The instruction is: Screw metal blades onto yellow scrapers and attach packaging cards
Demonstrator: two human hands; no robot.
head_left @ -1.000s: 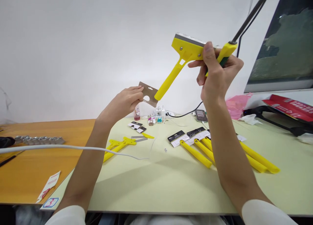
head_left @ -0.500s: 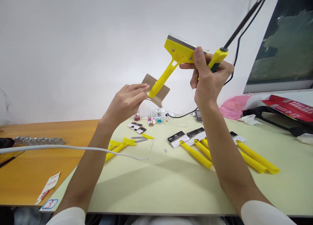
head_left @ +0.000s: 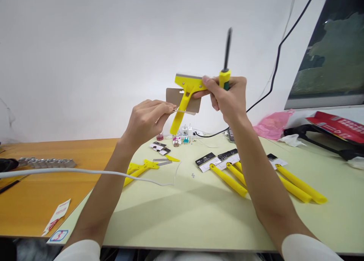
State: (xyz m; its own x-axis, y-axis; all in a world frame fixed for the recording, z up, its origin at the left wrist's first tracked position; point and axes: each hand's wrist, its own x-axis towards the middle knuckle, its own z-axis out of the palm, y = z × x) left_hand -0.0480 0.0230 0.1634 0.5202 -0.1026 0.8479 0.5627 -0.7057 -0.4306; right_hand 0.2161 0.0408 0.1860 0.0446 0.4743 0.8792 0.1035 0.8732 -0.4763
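Raised above the table, a yellow scraper (head_left: 189,87) with a grey blade edge is held by the right end of its head in my right hand (head_left: 229,98). The same hand grips a screwdriver (head_left: 225,77) with a yellow and green handle, its dark shaft pointing up. My left hand (head_left: 149,119) pinches a brown folded card (head_left: 174,95) by its left side. The scraper's handle passes through or in front of the card and hangs below it; which one is hard to tell.
Yellow handles (head_left: 229,180) with black-and-white cards (head_left: 207,161) lie on the right. Yellow scraper parts (head_left: 140,170) and blades (head_left: 163,161) lie left of centre. A white cable (head_left: 85,171) crosses the left foreground. Behind stand chargers (head_left: 185,131) and a pink bag (head_left: 271,125).
My right hand has moved down and left with the scraper and screwdriver. The screwdriver has swung more upright, the scraper head is more level, and its handle reaches lower past the card.
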